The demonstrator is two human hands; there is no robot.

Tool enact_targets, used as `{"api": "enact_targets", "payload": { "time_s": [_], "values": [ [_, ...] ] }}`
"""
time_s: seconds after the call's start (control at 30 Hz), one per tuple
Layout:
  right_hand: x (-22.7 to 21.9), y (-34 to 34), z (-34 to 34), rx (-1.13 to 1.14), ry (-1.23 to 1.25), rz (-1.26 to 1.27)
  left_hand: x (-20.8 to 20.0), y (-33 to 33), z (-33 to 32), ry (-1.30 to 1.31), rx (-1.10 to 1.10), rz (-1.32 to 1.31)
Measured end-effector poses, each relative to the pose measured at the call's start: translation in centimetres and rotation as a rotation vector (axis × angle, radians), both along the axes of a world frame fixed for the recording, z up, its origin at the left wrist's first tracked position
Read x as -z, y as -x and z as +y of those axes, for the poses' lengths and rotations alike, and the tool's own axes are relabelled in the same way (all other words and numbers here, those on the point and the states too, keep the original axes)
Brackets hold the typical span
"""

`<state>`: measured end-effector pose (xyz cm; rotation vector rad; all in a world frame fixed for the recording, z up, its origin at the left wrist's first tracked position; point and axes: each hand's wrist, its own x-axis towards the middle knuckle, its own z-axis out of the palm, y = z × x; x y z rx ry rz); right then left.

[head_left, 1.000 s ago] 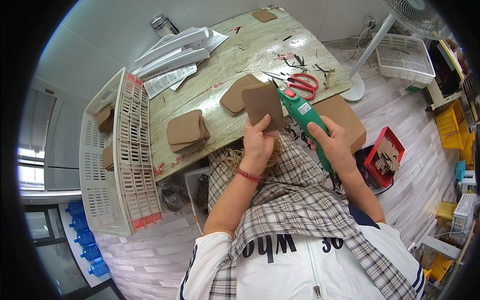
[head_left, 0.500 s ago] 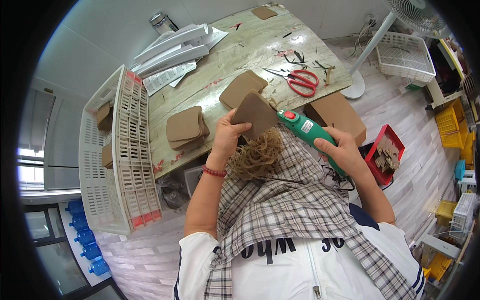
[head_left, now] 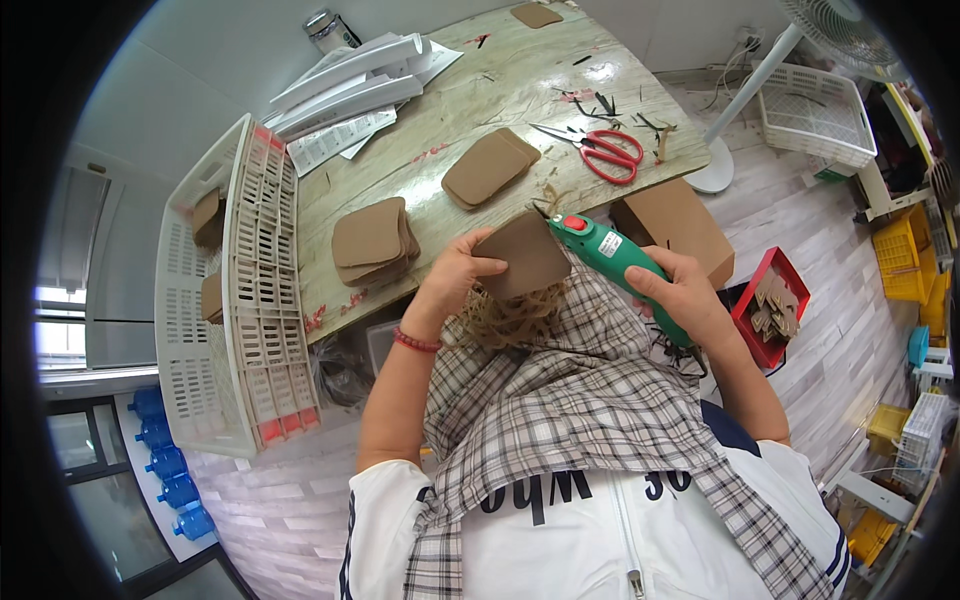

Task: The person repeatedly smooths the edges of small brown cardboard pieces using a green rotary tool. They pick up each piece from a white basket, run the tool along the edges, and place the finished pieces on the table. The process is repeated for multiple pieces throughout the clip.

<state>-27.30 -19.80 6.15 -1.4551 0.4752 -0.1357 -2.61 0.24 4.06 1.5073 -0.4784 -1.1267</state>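
Note:
My left hand (head_left: 452, 280) pinches a brown rounded-square pad (head_left: 528, 258) by its left edge, thumb on top. My right hand (head_left: 682, 298) is wrapped round a green handheld power tool with a red switch (head_left: 608, 254). The tool's dark tip is at the pad's upper right edge; whether they touch I cannot tell. Below the pad, a heap of thin brown trimmed strips (head_left: 512, 318) lies on my checked apron (head_left: 560, 395). Similar pads form a stack (head_left: 368, 238) at the table's near left and a smaller pile (head_left: 488, 170) just beyond the held pad.
Red-handled scissors (head_left: 612, 158) and dark scraps lie on the table (head_left: 400, 190). A white plastic crate (head_left: 262, 300) stands at the left, with papers (head_left: 350, 95) behind it. To the right are a cardboard box (head_left: 690, 235), a red box of brown pieces (head_left: 768, 345) and a fan stand (head_left: 745, 95).
The held pad has turned, its top corner swinging down, and shifted slightly right and nearer me. The tool has moved a little left and away from me.

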Motion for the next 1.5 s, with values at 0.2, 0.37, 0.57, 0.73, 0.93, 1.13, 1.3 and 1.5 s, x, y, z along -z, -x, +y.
{"api": "enact_targets", "payload": {
  "time_s": [0.2,0.37,0.57,0.73,0.93,1.13,1.3,1.5],
  "values": [
    [0.0,0.5,-0.4,-0.062,-0.031,0.037,-1.9,-1.7,0.7,-0.026,0.040,-0.264],
    [0.0,0.7,-0.5,-0.118,-0.023,0.066,-1.8,-2.1,1.4,0.133,-0.167,-0.202],
    [0.5,0.6,-0.4,-0.160,-0.013,0.068,-1.7,-2.9,1.7,0.131,-0.134,-0.107],
    [0.6,0.6,-0.2,-0.174,-0.017,0.074,-2.0,-2.3,1.2,0.066,-0.104,-0.080],
    [1.0,0.6,0.2,-0.148,0.001,0.072,-2.0,-0.9,0.3,0.011,-0.040,-0.067],
    [0.8,0.3,0.6,-0.142,-0.018,0.068,-1.7,-0.4,-0.4,-0.046,0.055,-0.074],
    [0.4,-0.2,0.9,-0.168,-0.018,0.055,-1.4,-0.6,-0.4,-0.114,0.171,-0.079],
    [1.3,-1.9,1.9,-0.192,-0.042,0.000,-2.2,0.4,0.0,-0.119,0.214,-0.140]
  ]
}}
